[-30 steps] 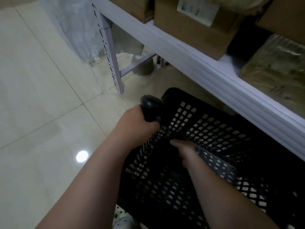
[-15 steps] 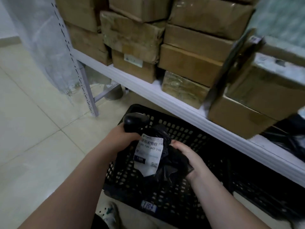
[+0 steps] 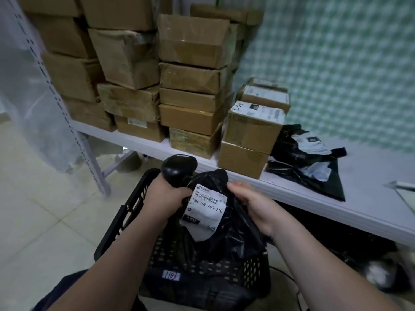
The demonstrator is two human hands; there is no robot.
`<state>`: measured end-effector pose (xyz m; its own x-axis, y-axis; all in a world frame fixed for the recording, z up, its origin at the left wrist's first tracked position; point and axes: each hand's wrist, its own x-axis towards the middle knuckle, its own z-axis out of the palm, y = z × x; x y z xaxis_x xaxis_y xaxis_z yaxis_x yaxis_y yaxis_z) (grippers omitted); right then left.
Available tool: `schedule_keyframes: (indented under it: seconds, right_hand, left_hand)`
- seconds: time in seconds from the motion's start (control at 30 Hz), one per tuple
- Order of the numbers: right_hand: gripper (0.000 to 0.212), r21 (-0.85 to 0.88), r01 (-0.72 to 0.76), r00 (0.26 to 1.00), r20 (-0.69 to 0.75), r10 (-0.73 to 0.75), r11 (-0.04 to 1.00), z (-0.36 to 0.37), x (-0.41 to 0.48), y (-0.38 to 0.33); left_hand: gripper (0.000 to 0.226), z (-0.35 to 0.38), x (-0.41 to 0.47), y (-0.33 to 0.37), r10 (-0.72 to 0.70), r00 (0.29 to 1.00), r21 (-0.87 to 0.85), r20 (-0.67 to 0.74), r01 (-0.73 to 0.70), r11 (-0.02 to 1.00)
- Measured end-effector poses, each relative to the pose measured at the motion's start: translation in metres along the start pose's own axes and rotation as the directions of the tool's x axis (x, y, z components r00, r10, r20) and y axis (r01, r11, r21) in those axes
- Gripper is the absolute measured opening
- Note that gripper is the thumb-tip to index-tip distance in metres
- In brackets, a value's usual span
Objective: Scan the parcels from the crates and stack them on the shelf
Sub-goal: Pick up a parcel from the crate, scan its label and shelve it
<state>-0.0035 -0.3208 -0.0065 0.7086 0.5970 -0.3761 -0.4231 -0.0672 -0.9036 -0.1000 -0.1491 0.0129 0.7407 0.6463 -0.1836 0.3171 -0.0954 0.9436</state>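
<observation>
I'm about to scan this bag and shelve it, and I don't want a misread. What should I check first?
1. Grip on the black parcel by the right hand: ok.
2. Grip on the scanner by the left hand: ok.
3. The label faces up, barcode uncovered: ok.
4. Scanner aimed at the barcode: not ok; its head sits beyond the label's top edge.
5. Bare space on the shelf right of the black bags: ok.
6. Scan already registered: cannot tell.
</observation>
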Motion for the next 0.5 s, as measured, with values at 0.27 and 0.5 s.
schedule_keyframes:
  seconds: [0.27,0.5]
  right_hand:
    - [0.024,-0.299,0.175,0.943,-0.223,-0.247,0.938,-0.034,-0.044,-0.018]
    - [0.018,-0.123,0.185,0.967,-0.154,-0.203,0.975,-0.059,-0.078,-0.038]
  left_hand:
    - [0.025,0.037,-0.031,0.038,0.095,0.995,-0.049,0.031,-0.094,0.994]
    - [0.02,0.057,-0.049,0.061,0.12,0.985,-0.121,0.125,-0.105,0.987]
